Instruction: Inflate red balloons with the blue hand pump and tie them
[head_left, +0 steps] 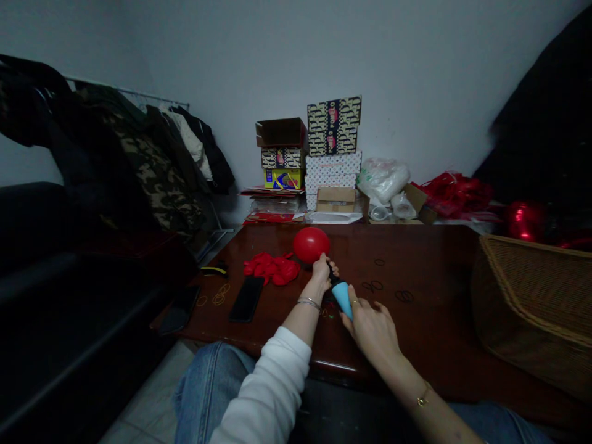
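A round, partly inflated red balloon [311, 245] rests just above the middle of the dark table, beyond my left hand [322, 271]. The fingers of that hand are closed around the balloon's neck, where the black end of a light-blue hand pump [343, 298] meets it. On the pump's blue body, my right hand [374, 324] grips with thumb and index finger, its other fingers loosely bent. The join between balloon and nozzle is hidden behind my left fingers. To the left lies a heap of flat red balloons [272, 268].
Phones [246, 299] and yellow rubber bands [221, 295] lie left on the glossy table [430, 259]; black bands [404, 296] lie right. A wicker basket [531, 302] borders the right side. Stacked boxes [333, 126] and plastic bags [383, 179] stand behind. Clothes hang at left.
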{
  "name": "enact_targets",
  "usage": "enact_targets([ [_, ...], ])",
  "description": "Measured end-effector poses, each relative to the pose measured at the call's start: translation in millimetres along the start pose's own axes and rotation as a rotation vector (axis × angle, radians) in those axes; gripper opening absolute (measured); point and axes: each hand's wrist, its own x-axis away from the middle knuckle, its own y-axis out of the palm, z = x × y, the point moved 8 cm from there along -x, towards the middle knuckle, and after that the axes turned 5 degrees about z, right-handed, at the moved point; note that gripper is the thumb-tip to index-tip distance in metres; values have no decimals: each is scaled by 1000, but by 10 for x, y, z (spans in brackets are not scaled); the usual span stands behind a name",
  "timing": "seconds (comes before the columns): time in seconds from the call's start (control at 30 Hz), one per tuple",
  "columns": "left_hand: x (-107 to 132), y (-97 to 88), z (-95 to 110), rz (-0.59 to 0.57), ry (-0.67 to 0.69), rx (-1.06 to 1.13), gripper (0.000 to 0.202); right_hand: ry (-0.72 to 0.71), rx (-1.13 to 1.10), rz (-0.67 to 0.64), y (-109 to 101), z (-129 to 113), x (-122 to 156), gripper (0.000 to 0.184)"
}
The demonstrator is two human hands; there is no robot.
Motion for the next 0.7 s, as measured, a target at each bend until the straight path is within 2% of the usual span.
enact_targets([
  [0.4, -40, -27, 191, 2, 42, 22, 29, -47, -22, 55, 12, 224, 452, 48],
  [0.7, 0, -51, 165, 16, 14, 78, 29, -54, -24, 39, -83, 167, 354, 48],
])
